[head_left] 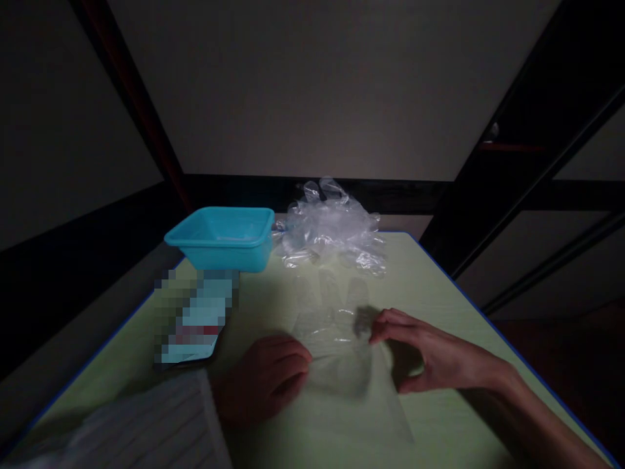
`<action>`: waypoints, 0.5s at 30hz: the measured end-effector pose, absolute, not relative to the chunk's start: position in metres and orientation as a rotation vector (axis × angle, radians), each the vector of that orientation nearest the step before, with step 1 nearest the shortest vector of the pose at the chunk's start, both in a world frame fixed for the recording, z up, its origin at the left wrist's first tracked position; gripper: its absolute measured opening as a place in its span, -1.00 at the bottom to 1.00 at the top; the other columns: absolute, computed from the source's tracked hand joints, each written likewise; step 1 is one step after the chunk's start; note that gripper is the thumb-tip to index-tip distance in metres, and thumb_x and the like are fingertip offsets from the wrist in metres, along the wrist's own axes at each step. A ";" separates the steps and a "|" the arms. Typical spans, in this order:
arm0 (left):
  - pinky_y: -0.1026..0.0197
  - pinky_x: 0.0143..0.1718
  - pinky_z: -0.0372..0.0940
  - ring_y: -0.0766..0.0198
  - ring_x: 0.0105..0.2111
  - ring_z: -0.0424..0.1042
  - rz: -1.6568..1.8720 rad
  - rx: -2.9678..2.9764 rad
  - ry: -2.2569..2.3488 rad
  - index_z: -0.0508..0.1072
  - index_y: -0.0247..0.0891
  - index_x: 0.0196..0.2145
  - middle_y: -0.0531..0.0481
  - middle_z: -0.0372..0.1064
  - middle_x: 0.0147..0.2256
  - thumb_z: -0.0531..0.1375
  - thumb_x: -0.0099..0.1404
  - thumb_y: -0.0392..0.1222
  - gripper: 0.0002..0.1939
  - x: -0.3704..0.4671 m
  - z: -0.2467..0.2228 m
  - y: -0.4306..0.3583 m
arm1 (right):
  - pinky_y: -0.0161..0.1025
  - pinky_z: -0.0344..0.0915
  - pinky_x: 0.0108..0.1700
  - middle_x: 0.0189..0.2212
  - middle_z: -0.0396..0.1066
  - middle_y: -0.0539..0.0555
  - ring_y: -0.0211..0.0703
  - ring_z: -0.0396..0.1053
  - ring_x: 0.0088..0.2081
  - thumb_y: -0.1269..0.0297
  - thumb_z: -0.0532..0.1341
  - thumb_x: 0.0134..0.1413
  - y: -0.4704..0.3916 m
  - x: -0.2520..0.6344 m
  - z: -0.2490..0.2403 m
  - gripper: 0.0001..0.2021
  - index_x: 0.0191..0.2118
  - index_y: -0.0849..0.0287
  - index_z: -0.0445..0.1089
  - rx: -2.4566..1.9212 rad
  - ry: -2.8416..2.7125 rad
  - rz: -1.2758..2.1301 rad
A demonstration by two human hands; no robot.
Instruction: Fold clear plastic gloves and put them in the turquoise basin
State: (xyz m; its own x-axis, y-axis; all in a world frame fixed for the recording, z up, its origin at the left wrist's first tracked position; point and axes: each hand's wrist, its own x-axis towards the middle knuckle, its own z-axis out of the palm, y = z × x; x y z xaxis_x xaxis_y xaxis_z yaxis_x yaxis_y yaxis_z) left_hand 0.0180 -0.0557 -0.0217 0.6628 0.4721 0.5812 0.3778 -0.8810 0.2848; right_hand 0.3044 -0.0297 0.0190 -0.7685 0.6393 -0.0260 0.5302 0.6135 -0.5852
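Observation:
A clear disposable plastic glove (pixel 342 365) lies flat on the table, its fingers pointing away from me and its wide cuff toward me. My left hand (pixel 266 378) is closed, with its fingertips pinched at the glove's left edge. At the right edge, the fingertips of my right hand (pixel 424 355) touch or hover just over the film; its thumb stands apart from the fingers, so this hand is open. Behind the flat glove sits a crumpled heap of similar clear gloves (pixel 332 228).
A light-green table (pixel 430 280) with a blue edge carries everything. At the back left stands a turquoise plastic basin (pixel 224 254). In front of it lies a phone (pixel 202 319) with its screen blurred out. Pale panels with dark frames rise behind the table.

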 end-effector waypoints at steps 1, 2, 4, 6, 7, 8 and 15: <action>0.27 -0.35 0.31 0.32 -0.42 0.40 1.025 2.725 0.694 0.34 -0.28 -0.43 -0.03 0.45 -0.42 -0.01 0.31 -0.36 -0.80 0.018 -0.021 -0.055 | -0.07 0.20 -0.01 -0.11 0.29 0.11 -0.05 0.24 -0.05 0.35 0.34 -0.19 -0.030 0.302 0.017 -0.57 -0.09 0.17 0.32 -0.986 -2.671 0.786; 0.27 -0.36 0.32 0.32 -0.42 0.41 1.033 2.724 0.685 0.34 -0.28 -0.43 -0.03 0.45 -0.43 -0.01 0.31 -0.36 -0.80 0.018 -0.021 -0.055 | -0.05 0.19 0.01 -0.12 0.32 0.11 -0.05 0.26 -0.06 0.37 0.31 -0.13 -0.030 0.300 0.016 -0.62 -0.10 0.18 0.33 -0.979 -2.688 0.700; 0.26 -0.36 0.32 0.30 -0.42 0.41 1.038 2.739 0.680 0.34 -0.28 -0.42 -0.03 0.45 -0.42 0.00 0.30 -0.36 -0.81 0.018 -0.020 -0.055 | -0.02 0.19 0.00 -0.18 0.37 0.13 -0.08 0.30 -0.12 0.37 0.23 -0.01 -0.031 0.296 0.012 -0.73 -0.13 0.20 0.36 -0.901 -2.722 0.557; 0.25 -0.36 0.33 0.30 -0.42 0.41 1.030 2.754 0.669 0.34 -0.28 -0.42 -0.03 0.45 -0.42 -0.01 0.31 -0.35 -0.81 0.018 -0.020 -0.055 | -0.04 0.24 -0.06 -0.26 0.39 0.14 -0.10 0.32 -0.20 0.35 0.17 0.07 -0.031 0.294 0.009 -0.80 -0.15 0.24 0.38 -0.813 -2.747 0.464; 0.24 -0.35 0.33 0.30 -0.41 0.41 1.018 2.756 0.669 0.34 -0.28 -0.41 -0.03 0.45 -0.42 -0.01 0.31 -0.35 -0.81 0.018 -0.020 -0.055 | -0.06 0.27 -0.11 -0.30 0.39 0.14 -0.10 0.32 -0.23 0.34 0.14 0.10 -0.032 0.293 0.007 -0.81 -0.17 0.25 0.38 -0.785 -2.754 0.429; 0.24 -0.35 0.33 0.30 -0.41 0.41 1.002 2.754 0.669 0.35 -0.28 -0.41 -0.03 0.45 -0.42 -0.01 0.32 -0.35 -0.81 0.018 -0.020 -0.055 | -0.08 0.30 -0.15 -0.34 0.39 0.14 -0.11 0.32 -0.26 0.33 0.11 0.12 -0.032 0.292 0.006 -0.81 -0.18 0.26 0.39 -0.769 -2.759 0.395; 0.26 -0.33 0.32 0.31 -0.38 0.43 0.900 2.667 0.672 0.35 -0.27 -0.44 -0.05 0.46 -0.38 0.00 0.29 -0.35 -0.80 0.017 -0.021 -0.055 | -0.13 0.29 -0.28 -0.43 0.36 0.14 -0.11 0.30 -0.36 0.29 -0.02 0.22 -0.033 0.289 0.002 -0.71 -0.22 0.29 0.41 -0.696 -2.798 0.265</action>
